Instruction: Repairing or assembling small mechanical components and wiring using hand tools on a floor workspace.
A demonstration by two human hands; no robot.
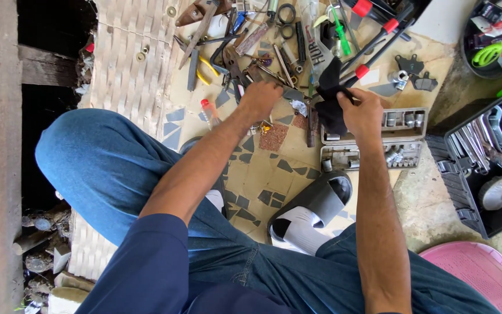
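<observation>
From the head camera, looking straight down, the person sits on a patterned tile floor (274, 174) with a spread of tools ahead. The right hand (362, 116) is closed around a black cloth (329, 99), which hangs at about 9 o'clock from the fist; a thin dark tool shaft seems to pass through the same grip, though what it is cannot be told. The left hand (260, 100) reaches forward, palm down, fingers curled over the small parts at the near edge of the heap of hand tools (251, 52); whether it has already pinched something cannot be told, as the fingertips are hidden. Just at 5 o'clock of the right hand lies an open grey socket set (379, 145), and further toward 3 o'clock a black tray of wrenches (480, 157). Judging by this, the work looks mid-way: the cloth is in hand and a piece is being sought or picked, while the tools lie scattered and none appears put away.
</observation>
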